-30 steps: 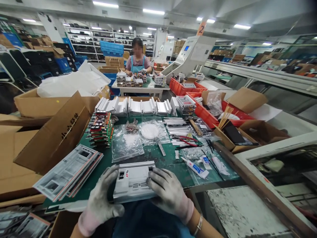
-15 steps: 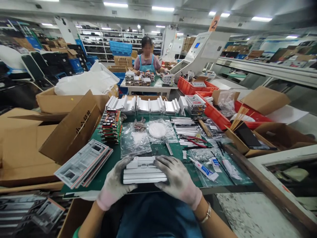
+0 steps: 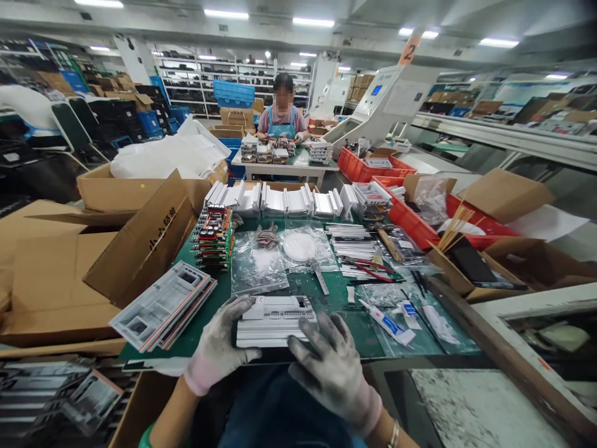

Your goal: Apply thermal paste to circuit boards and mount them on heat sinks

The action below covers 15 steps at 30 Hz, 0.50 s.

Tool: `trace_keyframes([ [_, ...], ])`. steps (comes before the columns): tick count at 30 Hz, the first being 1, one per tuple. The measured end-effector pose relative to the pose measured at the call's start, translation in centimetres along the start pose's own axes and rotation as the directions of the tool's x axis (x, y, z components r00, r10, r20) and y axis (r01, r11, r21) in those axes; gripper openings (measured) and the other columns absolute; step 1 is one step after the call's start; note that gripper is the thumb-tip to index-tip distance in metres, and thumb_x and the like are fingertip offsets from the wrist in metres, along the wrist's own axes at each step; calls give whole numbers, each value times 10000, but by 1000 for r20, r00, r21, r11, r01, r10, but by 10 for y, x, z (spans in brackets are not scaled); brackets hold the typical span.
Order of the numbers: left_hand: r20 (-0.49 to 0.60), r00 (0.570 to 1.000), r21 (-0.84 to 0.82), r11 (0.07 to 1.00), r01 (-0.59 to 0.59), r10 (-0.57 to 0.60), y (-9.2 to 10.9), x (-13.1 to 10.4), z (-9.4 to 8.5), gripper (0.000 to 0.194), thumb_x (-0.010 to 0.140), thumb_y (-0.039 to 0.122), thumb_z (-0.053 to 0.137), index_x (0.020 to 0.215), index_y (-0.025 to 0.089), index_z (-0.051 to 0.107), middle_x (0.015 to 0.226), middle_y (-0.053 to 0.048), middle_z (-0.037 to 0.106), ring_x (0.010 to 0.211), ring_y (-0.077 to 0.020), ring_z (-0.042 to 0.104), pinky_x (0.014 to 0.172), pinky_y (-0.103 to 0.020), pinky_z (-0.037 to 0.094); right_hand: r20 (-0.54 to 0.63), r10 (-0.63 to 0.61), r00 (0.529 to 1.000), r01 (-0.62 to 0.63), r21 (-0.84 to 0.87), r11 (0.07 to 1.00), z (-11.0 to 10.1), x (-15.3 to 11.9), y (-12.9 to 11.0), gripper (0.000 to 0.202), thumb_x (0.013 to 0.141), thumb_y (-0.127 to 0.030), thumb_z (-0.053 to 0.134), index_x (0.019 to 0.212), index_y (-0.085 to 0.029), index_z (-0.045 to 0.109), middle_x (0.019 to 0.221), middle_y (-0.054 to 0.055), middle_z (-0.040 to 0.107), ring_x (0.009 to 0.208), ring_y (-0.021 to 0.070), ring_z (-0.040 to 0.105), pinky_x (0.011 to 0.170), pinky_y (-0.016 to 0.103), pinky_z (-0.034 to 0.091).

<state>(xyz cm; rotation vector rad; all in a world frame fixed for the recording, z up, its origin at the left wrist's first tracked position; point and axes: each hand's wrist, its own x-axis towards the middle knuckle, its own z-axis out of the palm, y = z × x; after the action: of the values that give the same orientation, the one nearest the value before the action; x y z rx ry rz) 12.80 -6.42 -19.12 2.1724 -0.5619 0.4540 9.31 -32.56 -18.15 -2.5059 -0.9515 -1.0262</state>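
A white and silver slotted housing [image 3: 273, 320] lies on the green table mat near its front edge. My left hand [image 3: 221, 342], in a grey-stained white glove, grips the housing's left end, thumb at the near edge and fingers at the far corner. Gloved the same way, my right hand [image 3: 331, 367] is at the housing's right end with its fingers spread; fingertips overlap the near right part, and whether they touch it is unclear. Beyond the housing lie a small metal ruler-like piece [image 3: 321, 280] and a plastic bag with a white round disc [image 3: 299, 247].
Flat grey panels [image 3: 158, 305] and stacked circuit boards [image 3: 212, 236] stand at left. White housings [image 3: 286, 199] line the back. Red-handled pliers [image 3: 370, 267], metal strips and a glue tube [image 3: 387, 323] lie right. A person [image 3: 282, 115] sits at another table.
My right hand has drawn back toward me and down from the housing's top right, its fingers spreading. My left hand stays at the left end. The view has shifted slightly.
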Motion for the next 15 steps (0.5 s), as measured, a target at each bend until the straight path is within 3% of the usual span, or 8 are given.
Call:
trace_keyframes([
  [4, -33, 996, 71, 994, -81, 84, 0, -1, 0, 750, 716, 629, 780, 1302, 226, 542, 1274, -124, 649, 1237, -319, 587, 1056, -491, 511, 35, -83, 996, 78, 128, 989, -6, 25, -4, 393, 833, -519, 691, 1139, -276, 648, 1356, 48, 610, 1401, 311, 355, 1220, 521, 85],
  [7, -67, 984, 134, 979, -155, 165, 0, -4, 3, 753, 730, 683, 729, 1301, 234, 530, 1235, -124, 668, 1213, -323, 606, 1041, -504, 519, 183, 20, 983, -63, 237, 970, -19, 48, 8, 761, 730, -596, 755, 1367, -255, 515, 1471, 97, 499, 1429, 357, 313, 1202, 584, 118],
  [10, -100, 962, 179, 955, -235, 255, 0, -9, 6, 714, 776, 681, 681, 1304, 232, 511, 1203, -125, 680, 1178, -314, 630, 1059, -516, 499, 466, 81, 881, -201, 213, 956, -23, 69, 16, 1119, 586, -575, 858, 1499, -163, 358, 1458, 173, 499, 1383, 409, 381, 1169, 630, 206],
  [12, -111, 943, 218, 934, -283, 312, -1, -13, 8, 637, 820, 607, 684, 1301, 230, 503, 1185, -120, 688, 1167, -299, 638, 1085, -499, 476, 607, 18, 794, -146, 163, 976, -16, 78, 12, 1173, 501, -521, 914, 1488, -168, 387, 1441, 208, 506, 1311, 443, 460, 1124, 660, 272],
  [15, -109, 909, 270, 892, -362, 402, -7, -23, 8, 441, 870, 439, 677, 1236, 248, 521, 1151, -102, 704, 1114, -261, 667, 1100, -439, 457, 729, -32, 684, -31, 73, 997, -2, 86, -1, 1080, 524, -402, 918, 1466, -232, 418, 1327, 205, 584, 1154, 407, 590, 1034, 629, 395],
])
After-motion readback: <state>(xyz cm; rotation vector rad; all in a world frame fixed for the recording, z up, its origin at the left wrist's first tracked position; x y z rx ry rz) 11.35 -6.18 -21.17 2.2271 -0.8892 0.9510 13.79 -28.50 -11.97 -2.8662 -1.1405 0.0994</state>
